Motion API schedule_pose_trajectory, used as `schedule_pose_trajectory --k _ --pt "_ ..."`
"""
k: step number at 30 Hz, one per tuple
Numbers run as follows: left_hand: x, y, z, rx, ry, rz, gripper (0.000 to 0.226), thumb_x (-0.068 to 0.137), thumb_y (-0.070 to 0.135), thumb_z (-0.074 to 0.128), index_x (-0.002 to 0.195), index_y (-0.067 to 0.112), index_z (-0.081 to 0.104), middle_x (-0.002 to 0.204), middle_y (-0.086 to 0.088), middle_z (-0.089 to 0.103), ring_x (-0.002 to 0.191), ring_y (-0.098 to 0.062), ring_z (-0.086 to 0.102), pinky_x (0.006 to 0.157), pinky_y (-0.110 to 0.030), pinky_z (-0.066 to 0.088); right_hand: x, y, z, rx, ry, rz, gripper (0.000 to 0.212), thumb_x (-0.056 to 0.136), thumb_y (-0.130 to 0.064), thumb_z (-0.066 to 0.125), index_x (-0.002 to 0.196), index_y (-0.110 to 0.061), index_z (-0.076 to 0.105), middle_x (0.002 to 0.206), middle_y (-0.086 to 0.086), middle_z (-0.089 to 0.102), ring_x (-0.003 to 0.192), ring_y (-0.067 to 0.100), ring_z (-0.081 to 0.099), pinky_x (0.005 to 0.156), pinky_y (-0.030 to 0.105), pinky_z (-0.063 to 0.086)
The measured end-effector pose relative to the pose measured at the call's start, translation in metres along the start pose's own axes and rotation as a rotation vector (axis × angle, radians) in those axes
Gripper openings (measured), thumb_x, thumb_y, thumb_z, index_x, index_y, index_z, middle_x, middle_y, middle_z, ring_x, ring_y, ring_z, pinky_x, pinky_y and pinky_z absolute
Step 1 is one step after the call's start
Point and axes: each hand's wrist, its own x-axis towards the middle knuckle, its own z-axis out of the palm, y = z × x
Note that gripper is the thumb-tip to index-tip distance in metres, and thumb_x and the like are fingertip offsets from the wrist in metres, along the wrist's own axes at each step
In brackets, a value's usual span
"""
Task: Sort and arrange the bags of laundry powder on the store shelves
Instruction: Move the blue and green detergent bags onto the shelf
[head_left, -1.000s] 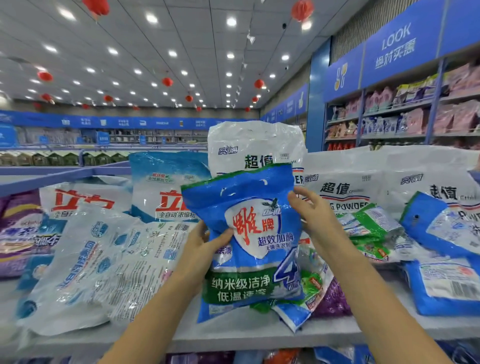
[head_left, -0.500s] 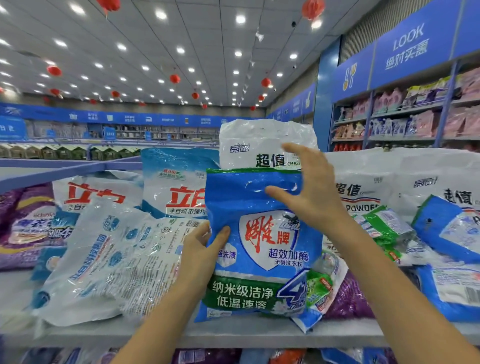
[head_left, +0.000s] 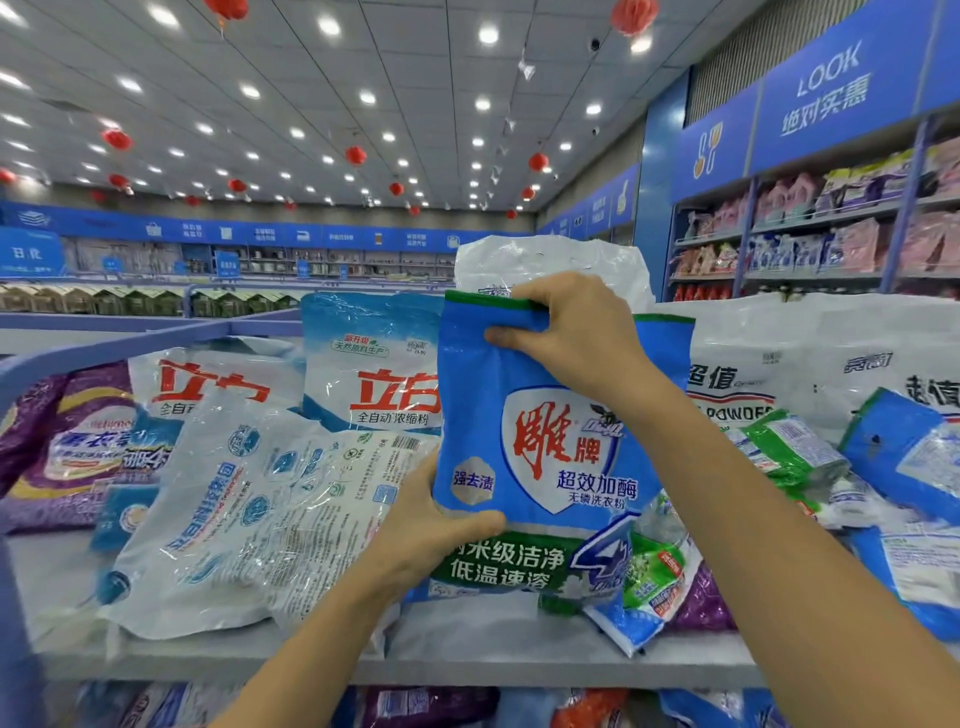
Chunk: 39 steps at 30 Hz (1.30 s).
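Observation:
A blue laundry powder bag (head_left: 550, 467) with a white shield, red characters and a green band stands upright on the grey top shelf (head_left: 467, 649). My right hand (head_left: 576, 338) grips its green top edge, thumb on the front and fingers over the back. My left hand (head_left: 431, 525) holds its lower left side, thumb across the front. Behind it stands a tall white bag (head_left: 550, 265), partly hidden.
White-and-blue bags (head_left: 374, 364) stand behind on the left, and a pale bag (head_left: 249, 509) lies flat in front of them beside a purple bag (head_left: 57, 447). Large white bags (head_left: 810, 358), green packs (head_left: 789, 452) and blue bags (head_left: 904, 457) crowd the right. More bags fill the shelf below.
My right hand rose from the bag's right side to its top edge and closed on it. The bag now stands straighter and nearer to me.

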Motion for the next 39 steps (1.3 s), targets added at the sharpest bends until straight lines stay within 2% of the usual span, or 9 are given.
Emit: schedule_pose_trajectory --k 6,10,14,19,23,31,34,37,39 --pt "-0.014 0.005 -0.014 -0.001 0.016 -0.035 0.066 0.044 0.02 0.092 0.104 0.014 0.063 0.09 -0.003 0.076 0.08 -0.02 0.073 0.062 -0.022 0.056 0.003 -0.017 0.005 -0.046 0.138 -0.124 0.034 0.079 -0.047 0.068 0.099 -0.02 0.072 0.084 0.004 0.07 0.074 0.018 0.054 0.061 0.026 0.028" --pt "-0.033 0.008 -0.023 -0.031 0.199 -0.029 0.054 0.043 0.024 0.092 0.091 0.016 0.068 0.083 -0.006 0.076 0.073 -0.022 0.073 0.058 -0.024 0.055 -0.005 -0.022 0.006 0.055 0.172 -0.184 0.059 0.077 -0.051 0.066 0.125 -0.019 0.055 0.11 0.002 0.06 0.102 0.019 0.049 0.083 0.025 0.032" --pt "-0.063 0.017 -0.051 -0.136 0.408 -0.07 0.055 0.042 0.021 0.089 0.092 0.012 0.068 0.082 -0.01 0.076 0.067 -0.026 0.073 0.053 -0.028 0.056 -0.033 -0.014 0.013 0.332 0.301 0.032 0.066 0.08 -0.049 0.062 0.133 -0.016 0.041 0.121 -0.003 0.048 0.108 0.016 0.045 0.093 0.026 0.032" --pt "-0.116 0.035 -0.092 -0.066 0.579 -0.017 0.045 0.047 0.015 0.084 0.09 0.009 0.071 0.082 -0.011 0.076 0.066 -0.022 0.072 0.055 -0.028 0.056 -0.05 -0.05 0.057 1.072 -0.265 0.246 0.026 0.087 -0.041 0.052 0.106 -0.024 0.057 0.105 -0.001 0.067 0.089 0.005 0.067 0.074 0.022 0.053" --pt "-0.172 0.049 -0.124 -0.012 0.676 -0.034 0.04 0.039 0.029 0.084 0.077 0.018 0.077 0.081 -0.011 0.075 0.065 -0.021 0.072 0.054 -0.026 0.055 -0.048 -0.111 0.098 1.119 -0.147 0.137 0.008 0.093 -0.011 0.056 0.093 -0.015 0.063 0.09 0.003 0.07 0.075 0.006 0.068 0.066 0.032 0.056" --pt "-0.289 0.076 -0.209 0.106 1.05 -0.001 0.063 0.041 0.04 0.082 0.096 0.013 0.067 0.084 -0.008 0.076 0.068 -0.023 0.072 0.054 -0.03 0.056 -0.046 -0.269 0.144 1.375 -0.227 0.003 0.012 0.093 -0.023 0.055 0.092 -0.012 0.061 0.089 0.027 0.065 0.078 0.043 0.063 0.066 0.057 0.052" --pt "-0.336 0.092 -0.255 0.112 1.203 0.02 0.061 0.037 0.037 0.082 0.089 0.01 0.068 0.075 -0.007 0.075 0.059 -0.019 0.071 0.049 -0.026 0.054 -0.054 -0.333 0.174 1.478 -0.518 0.031 0.019 0.095 -0.041 0.042 0.096 -0.027 0.055 0.097 0.007 0.062 0.089 0.023 0.06 0.075 0.038 0.048" --pt "-0.386 0.108 -0.305 0.113 1.295 0.019 0.052 0.037 0.025 0.089 0.082 0.008 0.069 0.069 -0.01 0.074 0.055 -0.021 0.07 0.047 -0.027 0.054 -0.072 -0.404 0.209 1.589 -0.794 -0.047 0.024 0.091 -0.045 0.043 0.103 -0.026 0.048 0.087 -0.022 0.069 0.075 -0.011 0.063 0.06 0.009 0.048" --pt "-0.417 0.119 -0.342 0.129 1.332 0.009 0.047 0.035 0.021 0.092 0.076 0.012 0.071 0.071 -0.011 0.074 0.056 -0.023 0.07 0.048 -0.029 0.055 -0.089 -0.456 0.23 1.611 -0.957 -0.055 0.05 0.079 -0.063 0.051 0.111 -0.026 0.051 0.097 -0.021 0.07 0.089 -0.003 0.067 0.072 0.018 0.054"
